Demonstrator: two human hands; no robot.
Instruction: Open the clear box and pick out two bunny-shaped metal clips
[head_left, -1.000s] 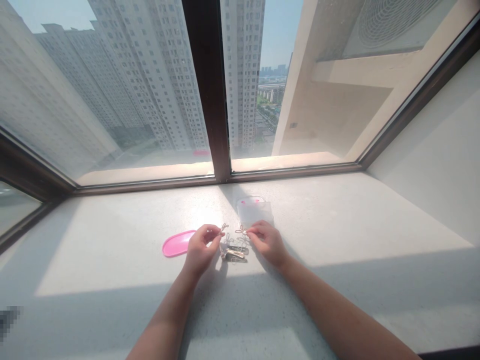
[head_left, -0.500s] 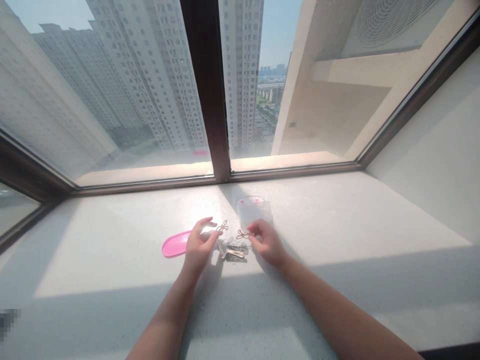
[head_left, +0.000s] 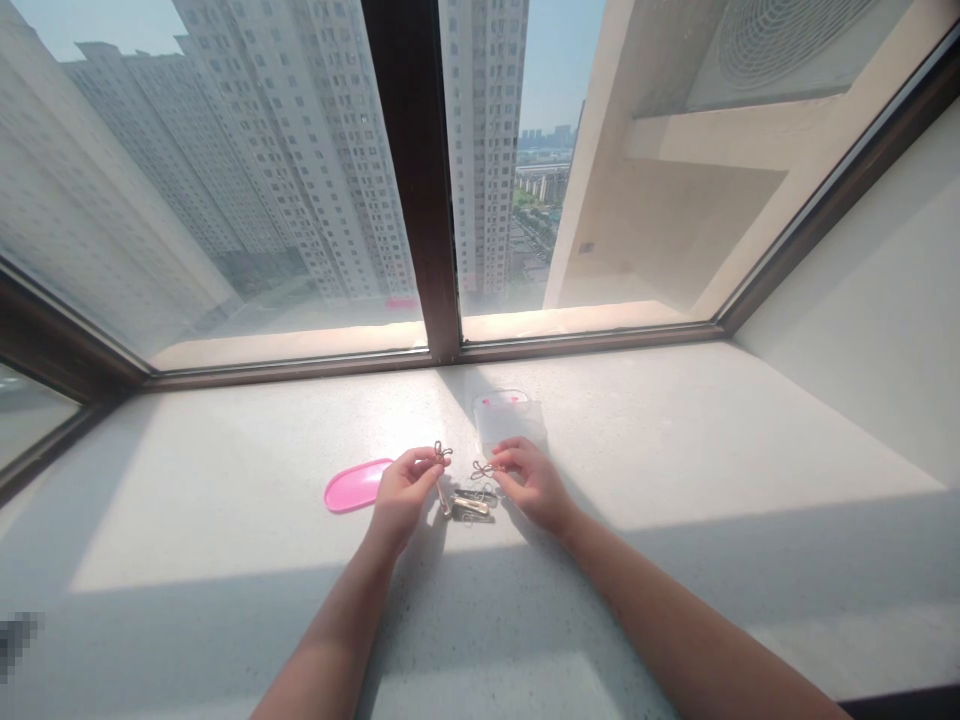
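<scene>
Head camera showed both my hands low over the white sill, in the sunlit patch below the window frame. My left hand had thumb and forefinger pinched shut on a thin metal bow-shaped clip, its looped end standing up just above my fingertips and its stem running down toward the sill. My right hand was pinched the same way on a second bow-shaped clip, held by its right end with the loops pointing toward my left hand. The two clips were near each other but apart. Between and just below my hands lay a small heap of clips on the sill; how many, I could not tell from that blur. A pink lid lay flat just beside my left hand, on its outer side. A clear plastic box with pink marks sat just behind my right hand, toward the glass.
</scene>
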